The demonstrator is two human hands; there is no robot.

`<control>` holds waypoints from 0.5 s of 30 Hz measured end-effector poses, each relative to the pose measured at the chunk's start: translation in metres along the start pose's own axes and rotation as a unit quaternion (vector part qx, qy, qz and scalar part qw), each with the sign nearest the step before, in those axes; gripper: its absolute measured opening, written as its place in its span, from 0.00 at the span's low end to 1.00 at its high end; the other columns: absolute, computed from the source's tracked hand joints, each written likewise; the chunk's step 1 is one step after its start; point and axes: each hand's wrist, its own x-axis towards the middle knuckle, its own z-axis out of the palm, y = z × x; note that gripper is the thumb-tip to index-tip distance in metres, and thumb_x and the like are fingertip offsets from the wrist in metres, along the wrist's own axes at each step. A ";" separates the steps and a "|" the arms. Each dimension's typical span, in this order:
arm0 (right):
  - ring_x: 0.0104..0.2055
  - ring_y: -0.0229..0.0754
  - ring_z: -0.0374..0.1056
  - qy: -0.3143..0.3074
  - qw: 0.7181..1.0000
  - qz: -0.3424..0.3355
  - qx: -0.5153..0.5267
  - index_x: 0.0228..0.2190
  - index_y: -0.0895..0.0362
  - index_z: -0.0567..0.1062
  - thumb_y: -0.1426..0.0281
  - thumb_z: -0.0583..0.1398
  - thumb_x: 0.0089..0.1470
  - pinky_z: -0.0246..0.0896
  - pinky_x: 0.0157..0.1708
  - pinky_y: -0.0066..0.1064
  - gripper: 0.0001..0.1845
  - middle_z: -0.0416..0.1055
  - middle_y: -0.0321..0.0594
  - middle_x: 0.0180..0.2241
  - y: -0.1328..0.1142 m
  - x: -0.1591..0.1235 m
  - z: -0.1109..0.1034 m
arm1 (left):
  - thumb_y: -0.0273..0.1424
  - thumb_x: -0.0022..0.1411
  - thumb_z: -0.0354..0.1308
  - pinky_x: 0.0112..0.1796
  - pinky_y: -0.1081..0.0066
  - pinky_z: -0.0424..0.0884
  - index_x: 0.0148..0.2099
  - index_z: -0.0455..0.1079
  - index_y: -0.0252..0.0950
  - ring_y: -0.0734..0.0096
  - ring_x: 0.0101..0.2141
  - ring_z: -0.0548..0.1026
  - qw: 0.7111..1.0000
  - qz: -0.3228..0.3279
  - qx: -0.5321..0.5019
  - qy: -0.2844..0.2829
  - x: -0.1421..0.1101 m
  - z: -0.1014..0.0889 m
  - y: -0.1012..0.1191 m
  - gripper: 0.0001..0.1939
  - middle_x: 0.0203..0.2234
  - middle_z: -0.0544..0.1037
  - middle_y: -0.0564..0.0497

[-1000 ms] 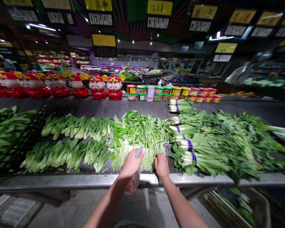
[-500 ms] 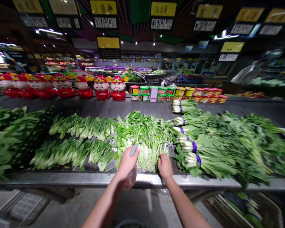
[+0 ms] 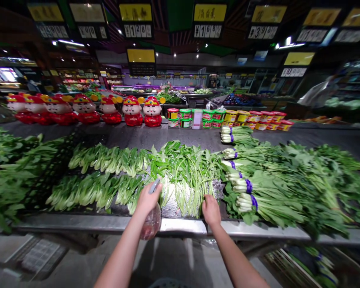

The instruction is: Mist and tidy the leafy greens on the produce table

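The bottle (image 3: 152, 225) is held at its top by the wrapped fingers of the left hand (image 3: 147, 200), its body at the front edge of the counter (image 3: 183, 225); the right hand's (image 3: 211, 210) fingers are curled beside the stem ends of the greens (image 3: 189, 168), and whether any stem is pinched cannot be told. It is judged that the body could be knocked against that edge if the left hand were lowered. The grey nozzle (image 3: 154, 185) is pointed toward the counter's back edge, slightly right, the bottle's long axis steep, its base leftward.
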 end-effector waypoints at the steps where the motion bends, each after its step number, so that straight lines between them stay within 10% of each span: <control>1: 0.52 0.48 0.67 0.003 1.000 -0.002 -0.001 0.47 0.59 0.75 0.75 0.49 0.60 0.56 0.54 0.34 0.19 0.74 0.48 0.47 0.000 0.000 0.000 | 0.43 0.61 0.52 0.37 0.67 0.70 0.46 0.77 0.36 0.62 0.34 0.77 1.000 0.003 -0.002 0.001 -0.001 -0.005 -0.002 0.21 0.30 0.80 0.50; 15: 0.51 0.50 0.65 -0.005 1.000 -0.015 -0.008 0.48 0.63 0.73 0.74 0.48 0.60 0.56 0.52 0.37 0.19 0.72 0.53 0.47 0.004 0.000 0.004 | 0.45 0.57 0.53 0.33 0.65 0.71 0.34 0.78 0.36 0.59 0.31 0.77 0.996 -0.086 0.027 0.008 -0.038 -0.033 -0.053 0.19 0.22 0.76 0.50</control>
